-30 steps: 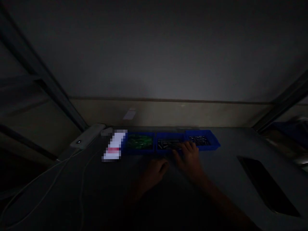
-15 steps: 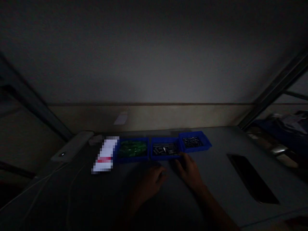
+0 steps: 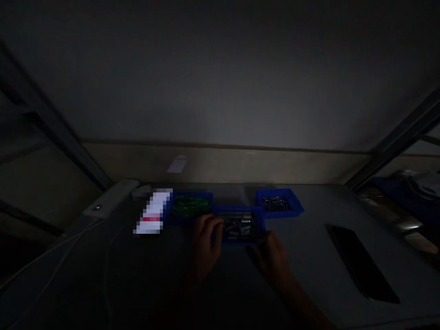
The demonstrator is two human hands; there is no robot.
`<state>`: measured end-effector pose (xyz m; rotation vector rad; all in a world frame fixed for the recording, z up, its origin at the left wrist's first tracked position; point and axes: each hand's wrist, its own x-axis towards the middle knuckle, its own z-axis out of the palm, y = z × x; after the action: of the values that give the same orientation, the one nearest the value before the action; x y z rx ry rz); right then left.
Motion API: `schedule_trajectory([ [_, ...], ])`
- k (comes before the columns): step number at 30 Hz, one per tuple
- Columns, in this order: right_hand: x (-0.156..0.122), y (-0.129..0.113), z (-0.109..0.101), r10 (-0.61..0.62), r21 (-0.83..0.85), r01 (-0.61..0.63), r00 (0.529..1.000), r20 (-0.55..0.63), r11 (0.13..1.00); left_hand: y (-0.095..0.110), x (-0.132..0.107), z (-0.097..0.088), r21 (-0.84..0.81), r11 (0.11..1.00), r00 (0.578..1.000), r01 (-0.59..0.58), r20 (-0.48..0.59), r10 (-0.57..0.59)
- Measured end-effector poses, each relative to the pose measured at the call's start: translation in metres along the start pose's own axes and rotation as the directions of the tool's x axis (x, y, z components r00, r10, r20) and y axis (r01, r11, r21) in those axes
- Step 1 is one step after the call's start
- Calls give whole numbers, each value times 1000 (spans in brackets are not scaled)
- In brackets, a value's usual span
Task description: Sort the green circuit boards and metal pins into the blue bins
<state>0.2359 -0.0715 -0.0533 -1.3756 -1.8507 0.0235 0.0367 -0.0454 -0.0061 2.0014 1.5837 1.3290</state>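
A blue plastic bin [image 3: 240, 241] holding small dark and shiny metal cylinders sits on the table between my hands. My left hand [image 3: 207, 245] has its fingers curled over the bin's left edge. At the front right corner, my right hand [image 3: 275, 256] is closed on the rim; its fingertips are dim and partly hidden. Behind my left hand stands a second blue bin [image 3: 210, 198] with green, shiny items inside. A third blue bin [image 3: 293, 212], further back on the right, contains several thin metal pins.
Left of the bins glows a pixelated bright screen [image 3: 154, 211]. A white power strip [image 3: 113, 197] with cables lies at the far left. A dark flat tablet-like slab [image 3: 360, 263] rests on the right of the table. Metal posts [image 3: 402, 137] frame both sides.
The middle bin has come towards me, out of line with the others. My left hand has risen from the table to its left edge, and my right hand has moved back with it.
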Motion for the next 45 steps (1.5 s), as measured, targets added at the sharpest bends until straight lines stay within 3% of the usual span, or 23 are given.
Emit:
schedule_trajectory([
  [3, -2, -3, 0, 27, 10, -27, 999, 30, 1000, -1, -5, 17, 65, 997, 997, 35, -74, -30],
  [6, -2, -4, -1, 85, 9, -86, 994, 74, 996, 2, -12, 28, 51, 997, 997, 63, -47, -61],
  [9, 0, -2, -4, 103, 39, -108, 988, 119, 993, 9, -20, 28, 29, 995, 996, 91, -24, -90],
  [16, 14, 4, -29, -91, 102, 65, 955, 283, 993, 16, -43, 16, -13, 997, 996, 79, -31, -79],
  [22, 14, -5, -45, -189, 109, 160, 913, 362, 981, 8, -40, 12, -27, 984, 979, 179, -99, -181],
  [25, 19, -7, -51, -216, 55, 215, 864, 455, 975, 6, -36, 10, -30, 980, 974, 196, -110, -198],
  [29, 31, -9, -58, -232, -73, 365, 722, 652, 928, 9, -34, 5, -2, 990, 986, 143, -92, -143],
  [32, 38, -12, -58, -255, -118, 445, 688, 680, 887, 12, -35, 1, 3, 996, 991, 92, -102, -91],
  [36, 50, -13, -51, -294, -98, 463, 699, 652, 881, 9, -35, -4, -16, 992, 981, 123, -150, -124],
  [39, 52, -8, -47, -281, -21, 365, 751, 597, 931, 6, -34, -6, -47, 984, 967, 173, -182, -178],
  [42, 34, -8, -39, -183, 104, 151, 865, 468, 983, 5, -35, -4, -51, 982, 959, 181, -213, -188],
  [44, 14, -17, -26, 30, 190, -100, 940, 340, 977, 6, -35, -2, -33, 987, 950, 157, -269, -160],
  [45, 4, -25, -18, 187, 240, -254, 945, 270, 937, 7, -36, 0, -20, 990, 945, 138, -298, -137],
])
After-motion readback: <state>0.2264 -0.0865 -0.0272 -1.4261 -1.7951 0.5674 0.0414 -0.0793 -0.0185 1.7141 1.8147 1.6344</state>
